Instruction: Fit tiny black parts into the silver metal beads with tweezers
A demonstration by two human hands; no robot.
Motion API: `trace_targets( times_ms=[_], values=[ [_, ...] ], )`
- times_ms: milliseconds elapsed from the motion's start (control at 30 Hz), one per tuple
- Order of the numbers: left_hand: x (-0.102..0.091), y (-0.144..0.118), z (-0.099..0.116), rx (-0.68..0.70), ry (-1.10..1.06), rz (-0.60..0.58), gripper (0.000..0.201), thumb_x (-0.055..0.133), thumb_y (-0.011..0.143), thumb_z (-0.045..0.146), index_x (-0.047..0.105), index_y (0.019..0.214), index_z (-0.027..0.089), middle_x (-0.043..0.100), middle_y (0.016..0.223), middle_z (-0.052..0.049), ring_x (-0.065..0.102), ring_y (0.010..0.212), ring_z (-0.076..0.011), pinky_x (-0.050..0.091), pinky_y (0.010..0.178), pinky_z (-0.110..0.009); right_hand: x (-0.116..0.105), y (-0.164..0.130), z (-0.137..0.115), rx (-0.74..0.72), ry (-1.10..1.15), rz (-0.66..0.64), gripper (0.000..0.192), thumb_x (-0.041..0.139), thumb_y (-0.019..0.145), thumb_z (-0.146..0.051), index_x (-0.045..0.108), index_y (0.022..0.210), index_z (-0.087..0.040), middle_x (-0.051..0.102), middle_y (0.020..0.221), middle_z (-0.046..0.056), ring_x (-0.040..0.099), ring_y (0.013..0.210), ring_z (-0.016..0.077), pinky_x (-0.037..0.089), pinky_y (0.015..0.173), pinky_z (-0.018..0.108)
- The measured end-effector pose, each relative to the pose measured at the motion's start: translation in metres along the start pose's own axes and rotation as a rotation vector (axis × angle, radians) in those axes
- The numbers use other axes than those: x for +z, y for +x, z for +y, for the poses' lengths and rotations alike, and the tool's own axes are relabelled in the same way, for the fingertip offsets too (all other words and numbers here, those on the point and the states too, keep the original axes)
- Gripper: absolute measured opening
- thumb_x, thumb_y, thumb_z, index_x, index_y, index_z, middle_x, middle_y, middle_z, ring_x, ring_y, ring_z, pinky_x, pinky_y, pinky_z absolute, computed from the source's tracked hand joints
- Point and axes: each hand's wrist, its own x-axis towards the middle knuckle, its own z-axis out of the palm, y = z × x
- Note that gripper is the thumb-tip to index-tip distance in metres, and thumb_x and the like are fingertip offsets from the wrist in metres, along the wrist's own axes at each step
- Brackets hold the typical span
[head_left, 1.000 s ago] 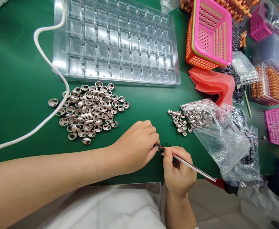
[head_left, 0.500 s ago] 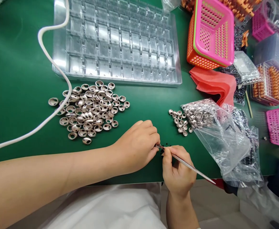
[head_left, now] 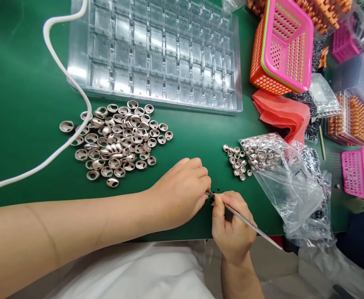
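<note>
My left hand (head_left: 182,193) is closed in a pinch near the table's front edge, and whatever its fingertips hold is hidden. In my right hand (head_left: 234,226) is a pair of thin metal tweezers (head_left: 258,231), held like a pen. Their tip reaches the left fingertips. Several tiny black pieces (head_left: 213,195) lie on the green table between my hands. Left of them spreads a pile of silvery metal ring-shaped parts (head_left: 122,143). A smaller group of silvery parts (head_left: 238,162) lies by the mouth of a clear plastic bag (head_left: 294,195) holding more of them.
Clear plastic compartment trays (head_left: 157,54) are stacked at the back. A white cable (head_left: 60,64) crosses the left side. Stacked baskets (head_left: 289,41), red cloth (head_left: 281,110), a pink basket (head_left: 360,174) and boxes of orange parts (head_left: 350,118) crowd the right. Another person's dark sleeve (head_left: 361,238) shows at lower right.
The view has shifted and tilted slightly. Both hands keep nearly the same pose, with the tweezers still at the left fingertips. The pink basket at right has moved left, and a person's hand shows beside it.
</note>
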Motion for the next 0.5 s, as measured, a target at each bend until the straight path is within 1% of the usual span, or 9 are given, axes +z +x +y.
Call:
trace_targets(
  times_ms=[133, 333, 500],
  values=[
    [0.0001, 0.0004, -0.0001, 0.005, 0.012, -0.011, 0.01, 0.062, 0.091, 0.015, 0.069, 0.083, 0.015, 0.064, 0.08, -0.004, 0.05, 0.086, -0.0224, 0.036, 0.074, -0.038, -0.0024, -0.0002, 0.0014, -0.035, -0.029, -0.039, 0.02, 0.061, 0.09, -0.006, 0.057, 0.104, -0.019, 0.066, 0.078, 0.001, 0.067, 0.07, 0.0138, 0.059, 0.062, 0.026],
    [0.0002, 0.0004, 0.0008, 0.008, 0.014, -0.012, 0.016, 0.057, 0.092, 0.013, 0.069, 0.081, 0.014, 0.063, 0.079, -0.005, 0.049, 0.085, -0.0227, 0.035, 0.074, -0.039, -0.0048, 0.0044, 0.0022, -0.122, -0.07, -0.07, 0.022, 0.063, 0.089, -0.006, 0.057, 0.106, -0.019, 0.065, 0.074, 0.0, 0.068, 0.07, 0.0156, 0.06, 0.061, 0.028],
    [0.0003, 0.0022, 0.0018, 0.002, 0.024, -0.028, 0.017, 0.058, 0.092, 0.013, 0.067, 0.078, 0.015, 0.063, 0.078, -0.005, 0.049, 0.084, -0.0227, 0.034, 0.073, -0.038, -0.0045, 0.0091, 0.0041, -0.186, -0.06, -0.091, 0.023, 0.062, 0.089, -0.006, 0.056, 0.108, -0.019, 0.067, 0.074, 0.001, 0.068, 0.068, 0.0159, 0.06, 0.061, 0.029]
  ],
)
